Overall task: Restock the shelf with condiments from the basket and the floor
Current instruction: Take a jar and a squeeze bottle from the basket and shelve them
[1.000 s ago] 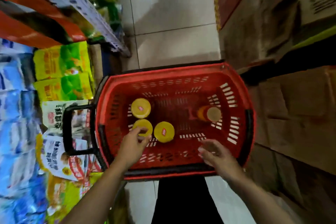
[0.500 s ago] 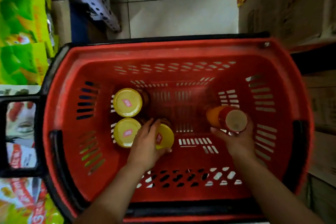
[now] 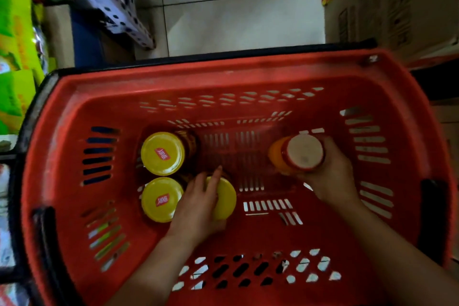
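Inside the red basket (image 3: 173, 79) filling the frame, our left grip (image 3: 196, 208) curls around a yellow-lidded jar (image 3: 226, 200) at centre. Our right grip (image 3: 332, 181) clasps an orange bottle (image 3: 295, 154) at centre right. Two other jars (image 3: 162, 153) stand left of centre.

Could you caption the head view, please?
Left hand grips a yellow-lidded jar, right hand an orange bottle, in a red basket.
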Available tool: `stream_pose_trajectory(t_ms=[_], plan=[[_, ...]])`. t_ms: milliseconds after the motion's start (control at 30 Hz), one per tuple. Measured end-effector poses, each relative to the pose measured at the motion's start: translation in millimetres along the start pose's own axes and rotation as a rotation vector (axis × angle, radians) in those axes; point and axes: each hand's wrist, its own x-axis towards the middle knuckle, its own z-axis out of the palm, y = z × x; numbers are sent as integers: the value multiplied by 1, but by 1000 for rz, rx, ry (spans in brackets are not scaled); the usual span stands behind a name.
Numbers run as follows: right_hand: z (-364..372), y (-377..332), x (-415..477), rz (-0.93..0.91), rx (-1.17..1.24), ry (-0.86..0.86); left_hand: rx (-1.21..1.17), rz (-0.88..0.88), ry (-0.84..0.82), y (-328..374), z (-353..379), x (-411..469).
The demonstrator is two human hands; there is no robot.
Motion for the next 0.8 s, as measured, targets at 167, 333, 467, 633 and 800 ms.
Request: stream_pose_trajectory(t_ms=[167,333,467,633,800], plan=[[7,-3,21,87,93,26,-300,28,78,-2,-4,13],[10,-7,11,64,93,66,-345,67,150,-5,-12,22],[-2,-26,-9,63,142,63,-432,49,225,5,-41,11],[-35,-68,-41,26,191,84,-410,158,264,31,-107,-21],[-100,-134,-79,28,237,144,-502,189,339,61,-183,-78]])
